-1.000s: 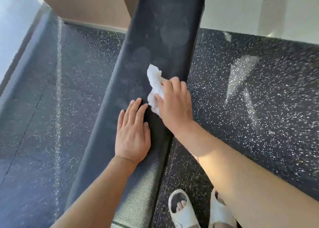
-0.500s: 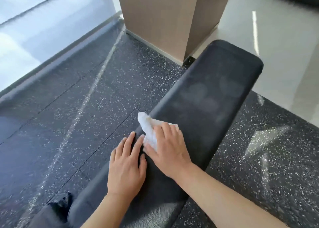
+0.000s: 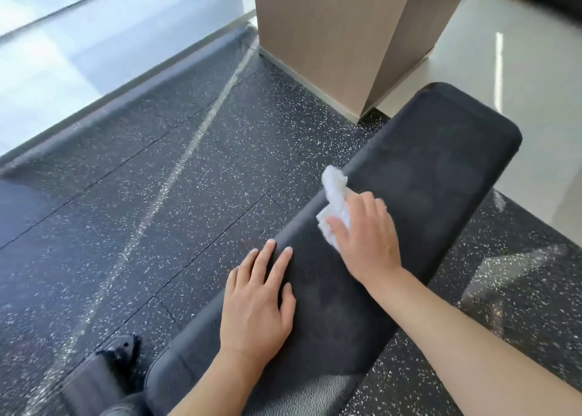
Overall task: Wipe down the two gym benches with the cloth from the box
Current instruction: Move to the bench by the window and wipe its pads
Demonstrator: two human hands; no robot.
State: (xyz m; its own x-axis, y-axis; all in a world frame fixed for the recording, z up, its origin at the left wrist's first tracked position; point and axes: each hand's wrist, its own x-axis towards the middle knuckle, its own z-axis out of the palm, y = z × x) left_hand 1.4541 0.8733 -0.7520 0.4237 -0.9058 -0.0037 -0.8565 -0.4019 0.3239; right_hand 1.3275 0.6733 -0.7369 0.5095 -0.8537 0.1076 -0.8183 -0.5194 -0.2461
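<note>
A long black padded gym bench (image 3: pixel 434 170) runs from the lower middle up to the right. My right hand (image 3: pixel 365 236) presses a crumpled white cloth (image 3: pixel 335 201) onto the bench pad near its left edge, about halfway along. My left hand (image 3: pixel 256 305) lies flat on the pad closer to me, fingers spread and holding nothing. Faint smudges show on the far half of the pad. No second bench or box is in sight.
Black speckled rubber flooring (image 3: pixel 157 211) surrounds the bench. A beige square pillar (image 3: pixel 340 37) stands just beyond the bench's far end. Pale glossy floor (image 3: pixel 519 69) lies to the right, a glass wall (image 3: pixel 63 53) to the left. A dark bench foot (image 3: pixel 119 352) sits lower left.
The view swung left and lifted, so the bench now runs diagonally. My right hand with the cloth slid toward the bench's left edge and farther along. The left hand stayed flat.
</note>
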